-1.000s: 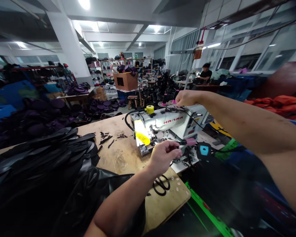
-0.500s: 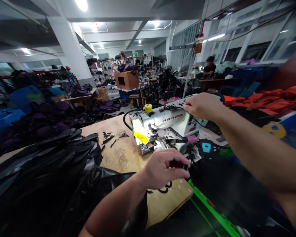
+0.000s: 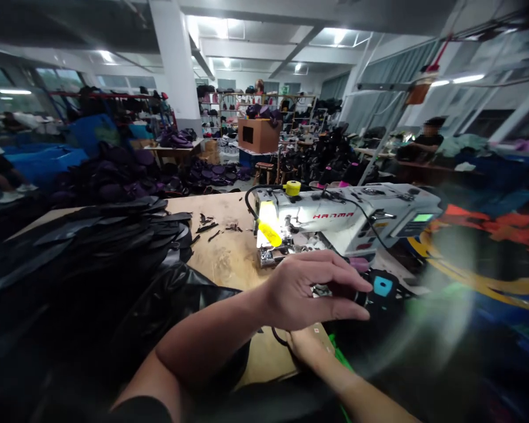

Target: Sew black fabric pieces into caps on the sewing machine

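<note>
My left hand (image 3: 315, 291) is in front of the sewing machine (image 3: 344, 214), with thumb and fingers curved round a small dark piece (image 3: 356, 295). What kind of piece it is, I cannot make out. Below it, my right hand (image 3: 298, 342) reaches in low over the wooden tabletop (image 3: 220, 264), near a black cord (image 3: 278, 336). My left hand and wrist hide most of its fingers. A yellow-bodied lamp (image 3: 270, 233) shines at the needle end of the machine.
Black fabric pieces (image 3: 127, 235) are heaped on the left of the table, with dark scraps (image 3: 208, 228) beside them. A black piece with a blue patch (image 3: 382, 286) lies right of my left hand. Orange fabric (image 3: 480, 220) is at far right. A person (image 3: 427, 141) sits beyond.
My right hand has come down from the top of the machine to the tabletop under my left hand. The view has swung left, and the machine's lit display now shows.
</note>
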{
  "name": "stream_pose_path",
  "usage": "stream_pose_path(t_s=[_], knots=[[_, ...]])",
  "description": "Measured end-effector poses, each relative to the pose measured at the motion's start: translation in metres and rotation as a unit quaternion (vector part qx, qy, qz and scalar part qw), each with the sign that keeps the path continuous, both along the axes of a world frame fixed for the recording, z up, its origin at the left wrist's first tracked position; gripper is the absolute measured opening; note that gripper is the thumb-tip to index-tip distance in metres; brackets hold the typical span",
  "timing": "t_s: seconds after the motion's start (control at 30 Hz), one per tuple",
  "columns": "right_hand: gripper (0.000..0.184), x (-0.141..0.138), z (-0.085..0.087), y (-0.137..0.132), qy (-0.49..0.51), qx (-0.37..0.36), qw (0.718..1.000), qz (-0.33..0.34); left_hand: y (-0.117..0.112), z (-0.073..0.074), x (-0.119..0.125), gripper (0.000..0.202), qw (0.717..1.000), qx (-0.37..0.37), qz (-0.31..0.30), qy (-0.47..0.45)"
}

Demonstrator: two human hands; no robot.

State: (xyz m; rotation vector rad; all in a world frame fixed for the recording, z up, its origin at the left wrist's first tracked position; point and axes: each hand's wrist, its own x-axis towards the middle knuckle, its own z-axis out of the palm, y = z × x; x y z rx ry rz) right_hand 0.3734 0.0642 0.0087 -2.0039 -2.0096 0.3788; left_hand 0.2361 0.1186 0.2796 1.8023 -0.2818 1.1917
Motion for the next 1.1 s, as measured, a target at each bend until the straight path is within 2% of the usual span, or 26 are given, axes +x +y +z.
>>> stream_pose_path(t_s=[0.07, 0.13, 0.2, 0.23, 0.3, 0.37, 0.4, 0.43, 0.5, 0.57, 0.63, 0.77, 0.87, 0.97, 1.03, 1.07, 1.1], knots=[[0.064, 0.014, 0.007, -0.012, 0.031, -0.077, 0.997, -0.005, 0.002, 0.002, -0.001, 0.021, 1.000, -0.012, 0.004, -0.010], [0.056, 0.031, 0.019, -0.034, 0.115, -0.181, 0.977, -0.003, 0.008, 0.005, -0.007, 0.022, 0.999, -0.032, 0.017, -0.015], [0.051, 0.049, 0.042, -0.058, 0.229, -0.246, 0.942, 0.003, 0.018, 0.009, -0.016, 0.023, 0.998, -0.055, 0.041, -0.015], [0.053, 0.058, 0.058, -0.068, 0.282, -0.248, 0.927, 0.005, 0.023, 0.010, -0.020, 0.024, 0.996, -0.064, 0.056, -0.015], [0.053, 0.074, 0.099, -0.078, 0.362, -0.184, 0.914, -0.010, 0.033, 0.014, -0.024, 0.025, 0.994, -0.072, 0.083, -0.022], [0.048, 0.087, 0.145, -0.069, 0.446, -0.071, 0.891, -0.044, 0.041, 0.016, -0.023, 0.026, 0.992, -0.071, 0.095, -0.040], [0.047, 0.092, 0.166, -0.059, 0.492, -0.020, 0.869, -0.045, 0.043, 0.017, -0.022, 0.027, 0.992, -0.070, 0.096, -0.050], [0.045, 0.097, 0.186, -0.046, 0.553, 0.021, 0.832, -0.037, 0.043, 0.018, -0.019, 0.028, 0.991, -0.070, 0.094, -0.058], [0.046, 0.105, 0.216, -0.017, 0.628, 0.048, 0.776, -0.024, 0.041, 0.020, -0.015, 0.029, 0.991, -0.072, 0.092, -0.066], [0.046, 0.111, 0.235, 0.009, 0.656, 0.040, 0.753, -0.016, 0.036, 0.021, -0.014, 0.029, 0.991, -0.072, 0.092, -0.063], [0.044, 0.115, 0.244, 0.029, 0.666, 0.019, 0.745, -0.012, 0.030, 0.020, -0.017, 0.029, 0.992, -0.069, 0.093, -0.053], [0.040, 0.117, 0.246, 0.052, 0.696, 0.013, 0.718, -0.002, 0.022, 0.014, -0.023, 0.029, 0.994, -0.059, 0.092, -0.020], [0.034, 0.117, 0.243, 0.053, 0.719, 0.038, 0.694, 0.012, 0.021, 0.010, -0.024, 0.028, 0.995, -0.054, 0.078, -0.008], [0.041, 0.114, 0.236, 0.044, 0.733, 0.045, 0.679, 0.022, 0.021, 0.010, -0.021, 0.027, 0.996, -0.051, 0.068, -0.014], [0.044, 0.113, 0.232, 0.039, 0.722, 0.038, 0.691, 0.010, 0.020, 0.011, -0.018, 0.027, 0.997, -0.047, 0.065, -0.016], [0.043, 0.112, 0.231, 0.039, 0.701, 0.042, 0.712, 0.001, 0.019, 0.011, -0.016, 0.028, 0.997, -0.045, 0.063, -0.009], [0.041, 0.112, 0.231, 0.040, 0.659, 0.064, 0.750, -0.016, 0.017, 0.012, -0.014, 0.028, 0.997, -0.043, 0.061, 0.003]])
